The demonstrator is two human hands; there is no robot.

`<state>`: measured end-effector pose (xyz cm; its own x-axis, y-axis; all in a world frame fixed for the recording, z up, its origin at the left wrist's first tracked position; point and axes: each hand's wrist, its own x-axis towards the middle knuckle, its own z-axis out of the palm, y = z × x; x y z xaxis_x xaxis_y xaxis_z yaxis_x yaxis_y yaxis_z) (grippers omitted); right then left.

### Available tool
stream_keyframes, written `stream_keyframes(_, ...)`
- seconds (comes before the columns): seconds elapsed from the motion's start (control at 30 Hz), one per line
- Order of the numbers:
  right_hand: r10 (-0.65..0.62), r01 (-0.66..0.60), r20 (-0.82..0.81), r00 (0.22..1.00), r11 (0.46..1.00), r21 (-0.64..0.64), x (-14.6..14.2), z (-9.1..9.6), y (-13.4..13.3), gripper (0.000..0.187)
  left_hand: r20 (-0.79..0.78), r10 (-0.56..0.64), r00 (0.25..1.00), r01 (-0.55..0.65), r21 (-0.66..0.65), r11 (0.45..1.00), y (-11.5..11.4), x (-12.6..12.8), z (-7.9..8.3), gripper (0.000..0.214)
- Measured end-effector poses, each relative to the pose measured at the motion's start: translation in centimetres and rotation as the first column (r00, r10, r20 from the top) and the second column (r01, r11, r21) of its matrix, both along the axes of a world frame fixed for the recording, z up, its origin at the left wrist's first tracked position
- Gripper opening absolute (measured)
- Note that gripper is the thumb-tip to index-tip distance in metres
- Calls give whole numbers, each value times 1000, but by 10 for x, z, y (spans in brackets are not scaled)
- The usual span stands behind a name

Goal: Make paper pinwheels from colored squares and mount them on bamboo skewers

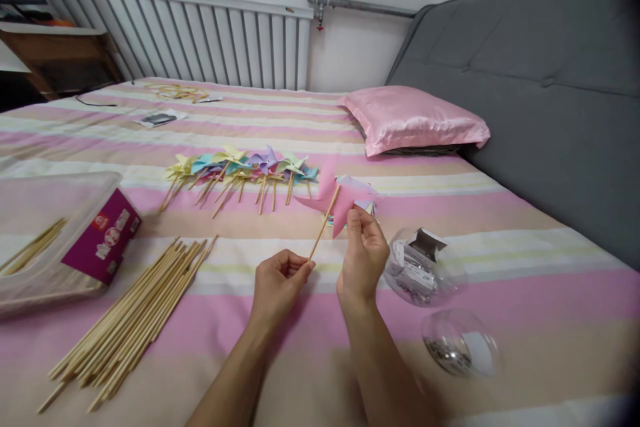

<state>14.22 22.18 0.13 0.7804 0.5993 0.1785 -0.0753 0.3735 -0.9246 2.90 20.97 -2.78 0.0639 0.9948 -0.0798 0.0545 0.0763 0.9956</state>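
From where I stand, the left hand (283,280) has thumb and fingers closed together on the lower end of a wooden stick (324,223), and the right hand (364,247) pinches one blade of the pink pinwheel (344,213) at the stick's upper end. That pinwheel is up off the bed, the stick crossing its near face; I can't make out whether the two are fastened, so I'd call this one partly made or just about made. Close behind it, mostly hidden, are some coloured papers (371,205). Just right of the hands sits a clear bowl (453,280) with a small box (415,273) and shiny bits in it, and nearer me a second clear dish (487,333) with more. Beyond the hands, a row of pinwheels (267,161) in yellow, blue, purple and green lies on sticks, looking finished to my eye. Plenty seems left: a thick sheaf of bare sticks (140,313) lies to the left, and more show in the plastic tub (106,237) beside it. Farther off, a pink pillow (420,117) rests near the grey headboard (530,100).
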Motion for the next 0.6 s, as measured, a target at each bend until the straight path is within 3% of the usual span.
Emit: stream_keyframes(0.6, 33, -34, -42, 999, 999, -18, 1, 0, 3, 29, -10, -35, 999, 35, -11, 999, -2, 2, 4, 21)
